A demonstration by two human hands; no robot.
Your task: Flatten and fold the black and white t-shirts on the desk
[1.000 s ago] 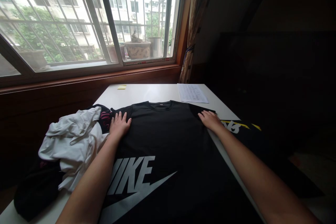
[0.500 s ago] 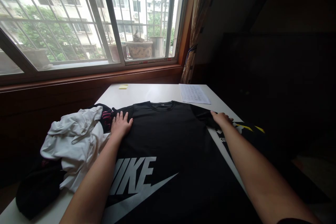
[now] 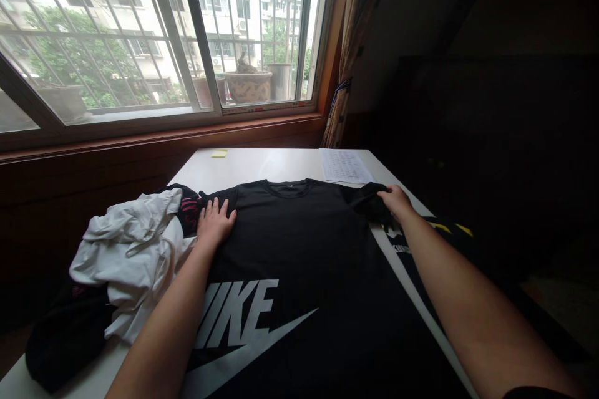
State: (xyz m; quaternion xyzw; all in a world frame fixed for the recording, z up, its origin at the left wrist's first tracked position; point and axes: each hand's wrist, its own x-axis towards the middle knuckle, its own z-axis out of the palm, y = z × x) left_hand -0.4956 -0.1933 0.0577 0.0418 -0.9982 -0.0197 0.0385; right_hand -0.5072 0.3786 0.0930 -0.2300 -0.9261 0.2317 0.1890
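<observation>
A black T-shirt (image 3: pixel 299 243) with a large grey NIKE print lies spread on the white table (image 3: pixel 271 165), its collar toward the window. My left hand (image 3: pixel 216 222) rests flat on the shirt near its left sleeve, fingers spread. At the right sleeve, my right hand (image 3: pixel 395 202) pinches the sleeve's end between thumb and fingers, and the cloth there is slightly raised.
Crumpled white cloth (image 3: pixel 135 237) lies over dark clothes (image 3: pixel 65 336) at the left. Another black garment with yellow marks (image 3: pixel 440 230) is at the right edge. A printed sheet (image 3: pixel 346 166) and a yellow note (image 3: pixel 219 153) lie at the far side, below the window.
My right hand has moved slightly up with the sleeve's end, which is now lifted and bunched. More of the garment beneath shows. My left hand has stayed in place.
</observation>
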